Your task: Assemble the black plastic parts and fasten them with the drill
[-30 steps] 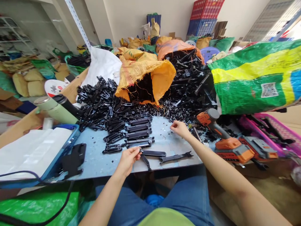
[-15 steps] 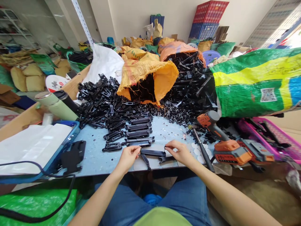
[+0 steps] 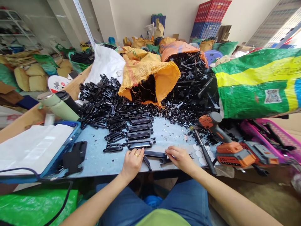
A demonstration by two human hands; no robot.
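Counter (image 3: 98,164), pale blue, front edge nearest: a dislodged part could be lost over it. Short black link (image 3: 147,163), angled toward that edge beside the left hand (image 3: 132,162): could be swept off by a shift of the wrist. Left hand itself: fingers closed over the left end of a black bracket arm (image 3: 154,154), that end being hidden. Right hand (image 3: 180,157): fingers drawn narrow at the arm's right end; whether they are closed on it or on something small cannot be told. The arm is laid crosswise near the front edge, between the hands; if either end were held loosely, it could be twisted under pressure and alignment lost. Fork-ended black bar (image 3: 164,161), partly covered by the right hand: could be snagged or nudged. Hammer (image 3: 205,153), handle seemingly set past the edge, just beside the right forearm: could be knocked down by an elbow swing. Cordless driver (image 3: 225,142), orange and grey, right of the hammer: likewise exposed. Row of black jointed arms (image 3: 139,135), beyond the left hand: could be pushed askew. Loose pins (image 3: 181,114), heaped farther back: could be scattered by a hasty reach. Orange sack (image 3: 143,72), mouth open frontward: more contents could be spilled if it were tugged.
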